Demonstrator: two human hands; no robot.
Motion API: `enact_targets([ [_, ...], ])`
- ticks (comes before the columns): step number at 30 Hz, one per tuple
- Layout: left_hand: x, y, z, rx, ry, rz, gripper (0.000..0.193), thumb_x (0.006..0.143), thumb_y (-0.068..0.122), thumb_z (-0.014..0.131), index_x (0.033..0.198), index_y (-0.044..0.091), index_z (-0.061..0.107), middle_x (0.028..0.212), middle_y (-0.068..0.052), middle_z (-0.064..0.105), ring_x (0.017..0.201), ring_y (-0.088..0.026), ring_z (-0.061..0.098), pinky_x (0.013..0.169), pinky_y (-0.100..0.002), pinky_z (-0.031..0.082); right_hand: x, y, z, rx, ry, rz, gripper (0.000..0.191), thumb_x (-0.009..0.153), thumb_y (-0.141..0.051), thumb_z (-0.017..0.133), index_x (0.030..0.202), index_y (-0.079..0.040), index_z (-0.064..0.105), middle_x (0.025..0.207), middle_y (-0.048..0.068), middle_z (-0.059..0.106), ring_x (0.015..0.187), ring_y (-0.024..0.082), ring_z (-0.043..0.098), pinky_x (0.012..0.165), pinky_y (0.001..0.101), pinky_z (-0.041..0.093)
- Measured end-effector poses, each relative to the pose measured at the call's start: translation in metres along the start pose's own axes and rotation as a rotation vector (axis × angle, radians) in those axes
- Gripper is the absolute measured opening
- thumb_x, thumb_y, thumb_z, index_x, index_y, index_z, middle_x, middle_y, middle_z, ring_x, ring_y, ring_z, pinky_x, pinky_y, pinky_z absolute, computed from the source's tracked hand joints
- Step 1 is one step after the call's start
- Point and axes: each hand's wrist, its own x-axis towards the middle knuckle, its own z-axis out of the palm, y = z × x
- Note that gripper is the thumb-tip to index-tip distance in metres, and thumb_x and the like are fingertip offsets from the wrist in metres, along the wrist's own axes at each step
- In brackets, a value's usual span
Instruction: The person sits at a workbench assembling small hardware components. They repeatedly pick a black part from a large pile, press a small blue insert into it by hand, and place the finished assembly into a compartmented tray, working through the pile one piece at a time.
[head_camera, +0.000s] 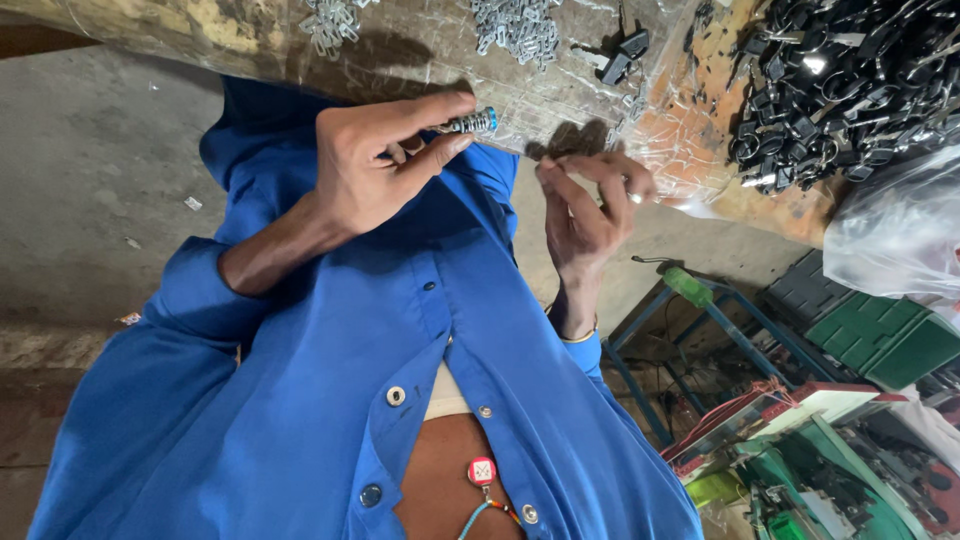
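My left hand (385, 165) grips a small knurled metal cylinder with a blue band (472, 122), thumb and fingers closed around it, at the near edge of a worn wooden table (230, 35). My right hand (590, 205), with a ring on one finger, is just to its right. Its fingers are curled together near the table's edge, and whatever sits between the fingertips is too small to make out. Both hands are raised in front of my blue shirt (330, 380). The two hands do not touch.
A clear plastic sheet covers the table. On it lie heaps of small silver metal links (515, 25) and a large pile of black-headed keys (850, 80). A clear plastic bag (900, 230), green crates (880, 335) and a blue metal frame (720, 300) are at the right.
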Motion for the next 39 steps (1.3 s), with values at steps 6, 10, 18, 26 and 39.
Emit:
enact_targets([
  [6, 0.002, 0.004, 0.001, 0.069, 0.03, 0.084, 0.02, 0.102, 0.0, 0.081, 0.12, 0.002, 0.074, 0.118, -0.012, 0.076, 0.093, -0.018, 0.078, 0.072, -0.027, 0.062, 0.01, -0.024, 0.013, 0.336, 0.006, 0.145, 0.023, 0.087, 0.004, 0.086, 0.105, -0.003, 0.073, 0.097, 0.006, 0.076, 0.093, 0.019, 0.068, 0.099, 0.0359, 0.04],
  [10, 0.004, 0.005, 0.003, 0.085, 0.037, 0.096, 0.021, 0.1, 0.0, 0.082, 0.119, 0.003, 0.073, 0.117, -0.011, 0.076, 0.091, -0.018, 0.078, 0.071, -0.027, 0.063, 0.016, -0.045, 0.031, 0.637, 0.1, 0.541, 0.026, 0.086, 0.004, 0.08, 0.107, 0.0, 0.064, 0.093, 0.01, 0.079, 0.09, 0.016, 0.067, 0.08, 0.0329, 0.048],
  [18, 0.001, 0.004, 0.001, 0.181, 0.002, 0.138, 0.026, 0.097, 0.0, 0.081, 0.121, 0.004, 0.074, 0.12, -0.012, 0.076, 0.095, -0.021, 0.078, 0.076, -0.028, 0.064, 0.033, -0.051, 0.033, 0.368, 0.146, 0.116, 0.035, 0.089, 0.004, 0.084, 0.113, -0.002, 0.059, 0.093, 0.006, 0.076, 0.087, 0.016, 0.066, 0.101, 0.032, 0.037],
  [26, -0.001, 0.001, -0.003, 0.288, -0.007, 0.276, 0.024, 0.097, 0.002, 0.082, 0.12, 0.005, 0.075, 0.118, -0.01, 0.076, 0.099, -0.022, 0.078, 0.078, -0.03, 0.063, 0.042, -0.042, 0.019, 0.382, -0.061, 0.208, 0.037, 0.085, -0.011, 0.095, 0.112, -0.006, 0.07, 0.099, 0.004, 0.075, 0.085, 0.015, 0.061, 0.078, 0.0287, 0.046],
  [39, 0.013, 0.003, -0.002, 0.126, -0.124, 0.483, 0.033, 0.092, 0.004, 0.087, 0.122, 0.004, 0.073, 0.113, -0.01, 0.074, 0.096, -0.025, 0.076, 0.078, -0.035, 0.063, 0.049, -0.007, 0.001, 0.56, -0.189, 0.182, 0.029, 0.083, -0.016, 0.088, 0.106, -0.004, 0.075, 0.108, 0.007, 0.074, 0.103, 0.023, 0.064, 0.094, 0.0387, 0.05],
])
